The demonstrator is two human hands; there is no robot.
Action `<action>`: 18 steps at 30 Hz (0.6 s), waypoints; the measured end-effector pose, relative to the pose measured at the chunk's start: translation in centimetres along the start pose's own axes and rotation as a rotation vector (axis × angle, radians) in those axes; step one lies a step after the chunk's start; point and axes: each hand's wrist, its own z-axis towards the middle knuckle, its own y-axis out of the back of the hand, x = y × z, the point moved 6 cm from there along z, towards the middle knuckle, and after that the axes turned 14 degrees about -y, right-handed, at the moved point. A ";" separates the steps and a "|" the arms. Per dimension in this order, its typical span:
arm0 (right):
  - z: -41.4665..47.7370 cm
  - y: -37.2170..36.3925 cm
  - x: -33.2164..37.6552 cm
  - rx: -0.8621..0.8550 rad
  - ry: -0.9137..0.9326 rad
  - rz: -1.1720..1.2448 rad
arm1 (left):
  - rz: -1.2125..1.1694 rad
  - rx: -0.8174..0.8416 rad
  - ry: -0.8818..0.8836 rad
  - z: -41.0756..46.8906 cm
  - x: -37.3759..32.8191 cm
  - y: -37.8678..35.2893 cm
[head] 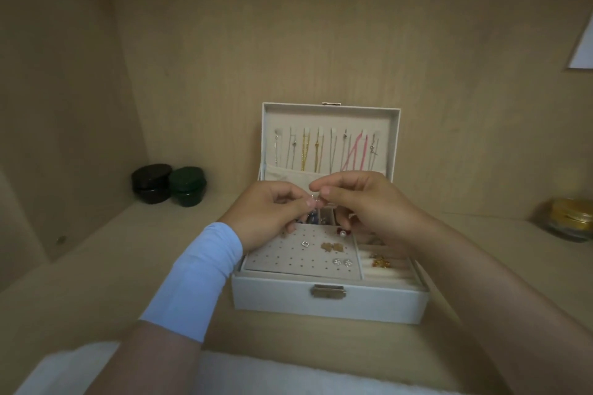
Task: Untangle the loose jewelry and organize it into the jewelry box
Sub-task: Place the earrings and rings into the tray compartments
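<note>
Head view is showing the left hand [272, 212] and right hand [362, 202] pinching a tiny silvery piece [316, 200] between closed fingers above the open jewelry box [330, 298]; probably working it free, next seating it on the perforated earring panel [288, 258].

Open white jewelry box [330, 300], necklaces [324, 151] hung

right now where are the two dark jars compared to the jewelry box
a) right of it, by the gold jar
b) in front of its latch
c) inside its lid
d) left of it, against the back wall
d: the two dark jars stand side by side left of the open jewelry box, back near the wall, while both hands work over the box.
</note>
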 end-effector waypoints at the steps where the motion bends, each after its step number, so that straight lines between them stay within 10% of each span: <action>1: -0.1 0.1 0.1 0.009 0.015 -0.025 | -0.001 -0.001 0.006 0.0 0.0 0.0; 18: -1.1 -0.2 0.6 -0.040 0.254 -0.289 | 0.034 0.048 0.017 -0.7 -0.5 0.2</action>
